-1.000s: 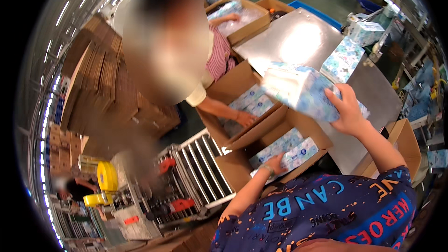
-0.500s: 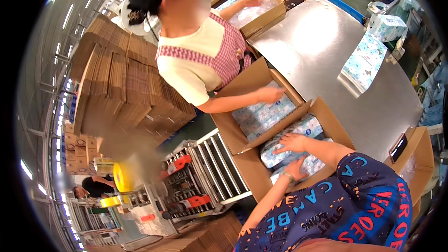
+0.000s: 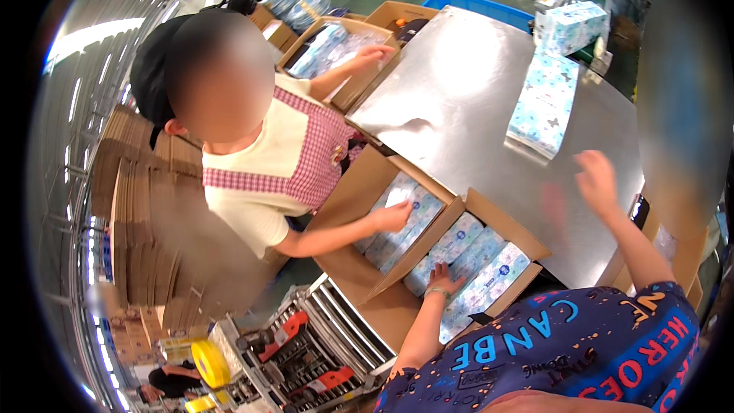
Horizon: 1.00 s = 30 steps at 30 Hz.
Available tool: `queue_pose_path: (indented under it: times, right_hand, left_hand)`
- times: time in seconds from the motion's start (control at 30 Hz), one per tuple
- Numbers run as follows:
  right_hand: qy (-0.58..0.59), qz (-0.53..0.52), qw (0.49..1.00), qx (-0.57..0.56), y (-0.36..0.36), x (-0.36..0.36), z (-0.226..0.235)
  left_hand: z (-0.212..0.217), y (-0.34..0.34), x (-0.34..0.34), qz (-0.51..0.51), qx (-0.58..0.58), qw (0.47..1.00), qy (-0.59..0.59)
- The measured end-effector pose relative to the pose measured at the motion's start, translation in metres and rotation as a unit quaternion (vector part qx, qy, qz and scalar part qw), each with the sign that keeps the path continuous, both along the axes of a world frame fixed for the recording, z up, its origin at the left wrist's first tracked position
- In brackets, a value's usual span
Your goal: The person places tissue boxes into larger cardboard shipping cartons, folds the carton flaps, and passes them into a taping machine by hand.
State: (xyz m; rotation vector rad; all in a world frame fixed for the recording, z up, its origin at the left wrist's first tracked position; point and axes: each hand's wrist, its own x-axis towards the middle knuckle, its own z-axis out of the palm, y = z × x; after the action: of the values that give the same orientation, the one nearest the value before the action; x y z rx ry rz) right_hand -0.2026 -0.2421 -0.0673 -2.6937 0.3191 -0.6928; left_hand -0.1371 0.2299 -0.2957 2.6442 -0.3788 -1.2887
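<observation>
My left hand (image 3: 445, 281) rests with its fingers spread on blue floral tissue packs (image 3: 493, 279) in an open cardboard box (image 3: 501, 210). No pack is gripped. Above the steel table (image 3: 474, 99), my right hand (image 3: 598, 182) is raised with its fingers apart and nothing in it. Farther along the table lies a row of wrapped tissue packs (image 3: 544, 103), a short way from that hand. Another open box (image 3: 348, 183) of the same packs stands beside mine; a co-worker's hand (image 3: 394, 216) is over it.
The co-worker (image 3: 267, 145) stands at the left of the table. A roller conveyor (image 3: 348, 321) with red-marked parts runs below the boxes. Stacked flat cardboard (image 3: 138, 214) rises at the left. A blue crate (image 3: 478, 9) borders the far table edge.
My right hand has left the box and swung right over the table. My left hand stays on the packs, which now lie in neat rows. The view has shifted.
</observation>
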Motion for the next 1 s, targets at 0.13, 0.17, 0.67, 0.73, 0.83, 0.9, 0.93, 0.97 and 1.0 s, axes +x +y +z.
queue_pose_path:
  times: [0.13,0.17,0.67,0.73,0.83,0.9,0.93,0.97,1.0]
  right_hand:
    - [0.003,-0.508,0.858,-0.079,-0.186,-0.259,-0.115]
    - [0.065,-0.607,0.791,-0.032,-0.176,-0.294,-0.118]
    - [0.211,-0.573,0.783,0.118,-0.063,-0.405,-0.184]
    - [0.157,-0.580,0.797,0.056,-0.054,-0.423,-0.177]
    - [0.066,-0.611,0.787,0.046,-0.058,-0.428,-0.151]
    - [-0.074,-0.642,0.741,0.180,-0.067,-0.415,-0.121]
    - [-0.170,-0.619,0.712,0.286,-0.067,-0.390,-0.098]
    - [-0.263,-0.584,0.667,0.382,-0.068,-0.372,-0.077]
    - [-0.282,-0.492,0.711,0.415,-0.071,-0.369,-0.071]
  left_hand:
    - [-0.038,-0.013,0.006,-0.080,0.034,0.996,-0.011]
    - [-0.039,-0.006,0.006,-0.066,0.027,0.997,-0.004]
    - [0.005,0.000,-0.009,0.082,-0.265,0.960,0.034]
    - [0.026,-0.008,-0.015,0.096,-0.287,0.951,0.063]
    - [0.024,0.002,-0.018,0.092,-0.317,0.943,0.042]
    - [0.034,-0.002,-0.021,0.087,-0.336,0.937,0.027]
    - [0.036,0.000,-0.021,0.093,-0.355,0.930,0.024]
    - [0.044,-0.001,-0.024,0.089,-0.369,0.925,0.018]
    - [0.058,-0.013,-0.031,0.072,-0.392,0.917,0.015]
